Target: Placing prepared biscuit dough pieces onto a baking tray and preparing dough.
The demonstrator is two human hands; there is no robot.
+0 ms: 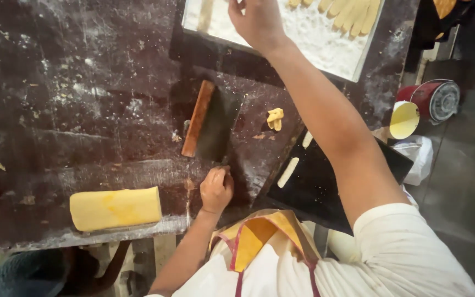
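Several cut dough strips (353, 14) already laid on floured tray (325, 41); big dough block (115, 208) uncut on counter (83, 110). Right hand (257, 22) over tray, fingers cut off, cannot tell. Left hand (216, 190) fisted beside scraper (210, 120).

White short-sleeved shirt, sleeve ending above the right elbow, faintly smudged at the shoulder. Over the chest, a yellow apron bib edged with dark red piping, 2 thin red straps running down the front. Both forearms bare. Left hand (216, 189) and right hand (257, 21) bare as well: no gloves, no rings or watch showing.
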